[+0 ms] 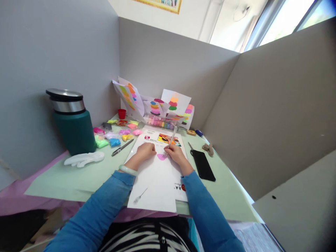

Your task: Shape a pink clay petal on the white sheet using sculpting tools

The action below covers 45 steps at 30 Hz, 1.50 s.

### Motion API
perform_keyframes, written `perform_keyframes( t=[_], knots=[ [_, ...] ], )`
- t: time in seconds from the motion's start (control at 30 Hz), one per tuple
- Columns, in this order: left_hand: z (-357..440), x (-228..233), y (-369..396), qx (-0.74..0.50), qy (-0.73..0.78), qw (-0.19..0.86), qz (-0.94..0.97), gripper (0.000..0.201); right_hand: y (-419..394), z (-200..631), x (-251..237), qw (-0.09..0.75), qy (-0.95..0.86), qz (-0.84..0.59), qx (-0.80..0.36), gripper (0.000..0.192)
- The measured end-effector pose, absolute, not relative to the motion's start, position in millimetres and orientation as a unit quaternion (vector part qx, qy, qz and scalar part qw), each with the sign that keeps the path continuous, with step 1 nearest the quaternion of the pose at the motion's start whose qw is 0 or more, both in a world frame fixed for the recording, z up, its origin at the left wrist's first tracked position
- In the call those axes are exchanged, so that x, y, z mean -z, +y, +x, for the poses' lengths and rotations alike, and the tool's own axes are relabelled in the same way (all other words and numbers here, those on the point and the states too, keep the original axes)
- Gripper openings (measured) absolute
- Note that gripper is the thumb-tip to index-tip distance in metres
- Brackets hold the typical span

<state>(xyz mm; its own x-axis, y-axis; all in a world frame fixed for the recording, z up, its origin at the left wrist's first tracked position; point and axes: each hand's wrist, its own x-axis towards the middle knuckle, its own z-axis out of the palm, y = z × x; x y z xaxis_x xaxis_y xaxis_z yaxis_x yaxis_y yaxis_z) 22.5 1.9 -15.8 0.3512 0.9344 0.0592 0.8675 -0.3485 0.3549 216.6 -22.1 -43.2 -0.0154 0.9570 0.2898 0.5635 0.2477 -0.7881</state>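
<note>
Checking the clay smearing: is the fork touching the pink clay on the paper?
Touching. The head view shows the fork in the right hand with its tines lying on the pink clay.

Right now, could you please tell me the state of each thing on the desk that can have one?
Flask: upright, lid on.
Pink clay: pressed flat on the white sheet.
Fork: gripped by the right hand, tines on the clay.
Left hand: fisted on the sheet.
Phone: screen dark.
Red cup: upright.
</note>
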Motion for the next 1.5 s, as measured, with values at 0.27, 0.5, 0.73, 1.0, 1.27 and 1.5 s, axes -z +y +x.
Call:
perform_keyframes(
  t=[0.27,0.5,0.73,1.0,1.27,1.5],
  knots=[
    [23,14,1,-0.120,0.562,0.134,0.808,0.019,-14,221,46,0.435,-0.644,-0.605,-0.171,0.019],
    [23,14,1,-0.124,0.556,0.132,0.811,0.019,-22,219,43,0.460,-0.646,-0.573,-0.208,0.022],
    [23,13,0,-0.128,0.559,0.131,0.809,0.018,-26,213,44,0.413,-0.682,-0.572,-0.193,0.018],
    [23,13,0,-0.124,0.558,0.134,0.809,0.019,-20,220,42,0.421,-0.628,-0.639,-0.140,0.018],
    [23,12,-1,-0.123,0.557,0.135,0.811,0.018,-24,215,42,0.459,-0.648,-0.566,-0.220,0.022],
    [23,13,-1,-0.131,0.556,0.136,0.810,0.017,-24,218,42,0.400,-0.657,-0.624,-0.137,0.017]
  ],
)
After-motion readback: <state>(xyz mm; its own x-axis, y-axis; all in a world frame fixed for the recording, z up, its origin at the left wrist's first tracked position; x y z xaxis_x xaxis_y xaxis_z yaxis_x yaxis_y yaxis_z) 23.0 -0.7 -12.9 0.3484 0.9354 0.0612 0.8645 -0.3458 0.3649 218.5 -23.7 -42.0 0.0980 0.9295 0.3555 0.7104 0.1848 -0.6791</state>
